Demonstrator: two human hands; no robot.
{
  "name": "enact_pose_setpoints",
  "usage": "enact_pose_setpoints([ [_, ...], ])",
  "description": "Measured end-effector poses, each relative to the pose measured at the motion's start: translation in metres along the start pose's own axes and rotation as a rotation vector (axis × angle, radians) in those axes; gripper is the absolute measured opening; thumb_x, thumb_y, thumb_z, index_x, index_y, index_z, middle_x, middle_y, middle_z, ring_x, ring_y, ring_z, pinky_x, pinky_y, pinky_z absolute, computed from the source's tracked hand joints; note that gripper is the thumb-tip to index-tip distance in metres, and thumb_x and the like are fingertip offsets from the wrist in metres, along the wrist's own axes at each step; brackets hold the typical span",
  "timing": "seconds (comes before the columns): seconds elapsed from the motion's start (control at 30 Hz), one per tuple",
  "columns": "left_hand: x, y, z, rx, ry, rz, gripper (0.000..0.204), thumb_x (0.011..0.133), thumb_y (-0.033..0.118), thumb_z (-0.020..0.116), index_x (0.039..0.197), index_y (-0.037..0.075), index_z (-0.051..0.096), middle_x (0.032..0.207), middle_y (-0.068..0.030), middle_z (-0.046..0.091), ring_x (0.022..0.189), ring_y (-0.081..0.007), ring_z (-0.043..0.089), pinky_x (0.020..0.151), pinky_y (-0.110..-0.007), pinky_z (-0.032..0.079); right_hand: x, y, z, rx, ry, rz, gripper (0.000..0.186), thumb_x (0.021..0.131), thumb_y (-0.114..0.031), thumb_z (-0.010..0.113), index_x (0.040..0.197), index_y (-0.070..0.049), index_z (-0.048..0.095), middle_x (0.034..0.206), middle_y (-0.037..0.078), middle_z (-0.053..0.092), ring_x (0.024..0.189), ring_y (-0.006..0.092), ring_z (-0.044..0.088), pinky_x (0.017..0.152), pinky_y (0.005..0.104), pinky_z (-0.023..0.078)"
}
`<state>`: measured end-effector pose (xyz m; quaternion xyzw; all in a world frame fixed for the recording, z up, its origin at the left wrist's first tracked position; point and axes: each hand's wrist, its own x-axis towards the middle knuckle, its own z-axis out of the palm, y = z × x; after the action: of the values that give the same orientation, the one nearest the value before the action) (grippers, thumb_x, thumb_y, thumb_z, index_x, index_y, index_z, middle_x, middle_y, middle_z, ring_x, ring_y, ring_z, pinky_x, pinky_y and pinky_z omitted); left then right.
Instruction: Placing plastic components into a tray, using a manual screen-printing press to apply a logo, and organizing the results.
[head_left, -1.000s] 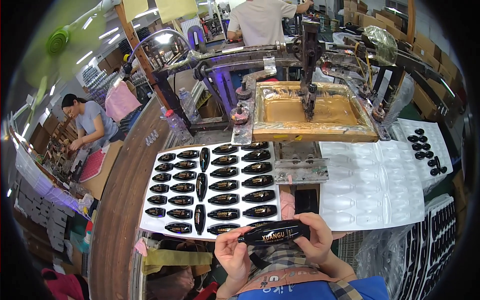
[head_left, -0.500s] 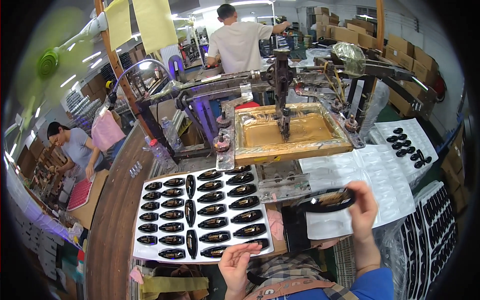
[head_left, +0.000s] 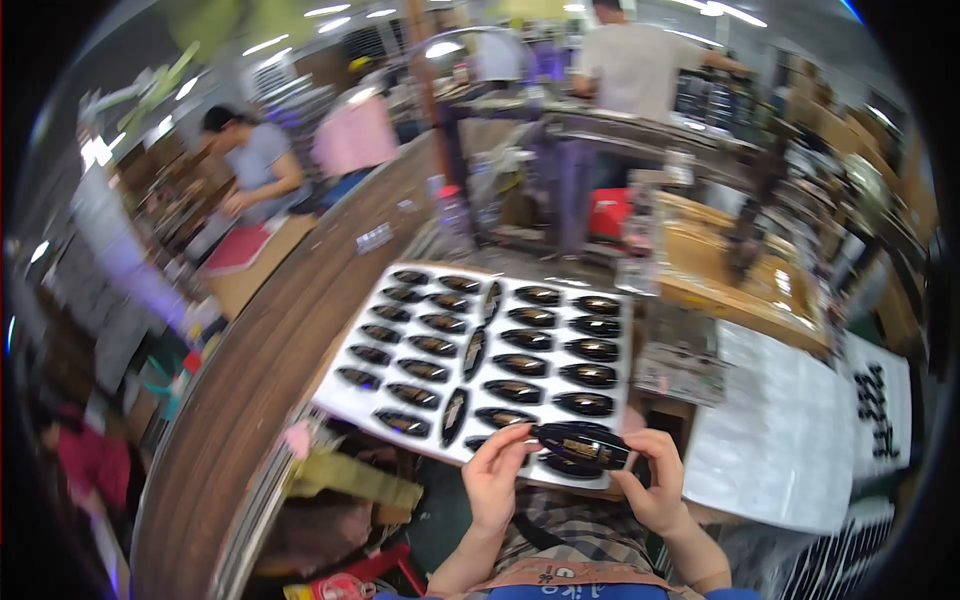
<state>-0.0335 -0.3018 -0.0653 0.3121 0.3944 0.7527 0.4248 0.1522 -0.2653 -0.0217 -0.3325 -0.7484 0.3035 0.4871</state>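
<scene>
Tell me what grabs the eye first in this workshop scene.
The white tray of glossy black oval pieces fills the centre, laid in neat rows on the bench. Just below it, the left hand and right hand hold one long black oval piece between them, over the tray's near edge. To the right lies an empty clear moulded sheet.

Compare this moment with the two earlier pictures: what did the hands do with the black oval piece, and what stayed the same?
Half a second ago the right hand alone held a black oval piece out to the right. Now a black oval piece is back at the white tray's near edge, with the left hand gripping it too, as a second ago. The view swung left. The tray's rows of black pieces stayed.
</scene>
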Motion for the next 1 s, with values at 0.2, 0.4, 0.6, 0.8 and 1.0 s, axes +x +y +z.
enact_pose_setpoints([
  [0.2, -0.001, 0.007, -0.058, -0.176, 0.13, -0.054, 0.018, 0.083, 0.0, 0.048, 0.1, -0.006, 0.052, 0.099, -0.0169, 0.058, 0.089, -0.0208, 0.058, 0.079, -0.027, 0.045, -0.012, 0.008, 0.067, 0.002, -0.154, -0.193, 0.039, 0.062, 0.0, 0.069, 0.096, 0.001, 0.051, 0.093, 0.016, 0.055, 0.084, 0.0292, 0.055, 0.075, 0.0337, 0.044],
  [0.4, 0.006, 0.021, -0.085, -0.276, 0.277, -0.017, 0.017, 0.086, 0.004, 0.045, 0.101, -0.004, 0.05, 0.096, -0.0176, 0.058, 0.092, -0.0248, 0.057, 0.08, -0.031, 0.047, 0.003, 0.008, 0.116, 0.095, -0.17, -0.24, 0.039, 0.064, 0.0, 0.068, 0.098, 0.001, 0.05, 0.094, 0.017, 0.055, 0.085, 0.0303, 0.055, 0.075, 0.0356, 0.044],
  [0.6, 0.037, 0.04, -0.129, -0.056, 0.453, 0.106, 0.013, 0.083, 0.002, 0.05, 0.094, -0.002, 0.054, 0.087, -0.0159, 0.061, 0.082, -0.0194, 0.059, 0.072, -0.025, 0.047, 0.012, 0.005, 0.134, 0.09, -0.261, -0.145, 0.043, 0.068, -0.005, 0.066, 0.106, 0.004, 0.048, 0.1, 0.019, 0.053, 0.092, 0.0317, 0.053, 0.078, 0.0335, 0.043],
  [0.8, 0.104, 0.086, -0.26, 0.59, 0.521, 0.312, 0.02, 0.082, 0.007, 0.054, 0.1, 0.0, 0.054, 0.085, -0.0107, 0.062, 0.078, -0.0143, 0.06, 0.064, -0.02, 0.044, -0.008, 0.022, 0.087, 0.076, -0.231, 0.052, 0.02, 0.076, -0.001, 0.054, 0.095, 0.005, 0.051, 0.088, 0.015, 0.059, 0.082, 0.023, 0.057, 0.076, 0.03, 0.043],
  [1.0, 0.134, 0.074, -0.31, 0.527, 0.355, 0.129, 0.02, 0.081, 0.006, 0.056, 0.099, -0.002, 0.054, 0.084, -0.0101, 0.063, 0.079, -0.013, 0.059, 0.067, -0.02, 0.044, -0.045, 0.039, 0.054, 0.099, 0.084, 0.486, 0.017, 0.086, -0.005, 0.043, 0.101, 0.003, 0.048, 0.087, 0.009, 0.057, 0.082, 0.0136, 0.055, 0.072, 0.0239, 0.042],
])
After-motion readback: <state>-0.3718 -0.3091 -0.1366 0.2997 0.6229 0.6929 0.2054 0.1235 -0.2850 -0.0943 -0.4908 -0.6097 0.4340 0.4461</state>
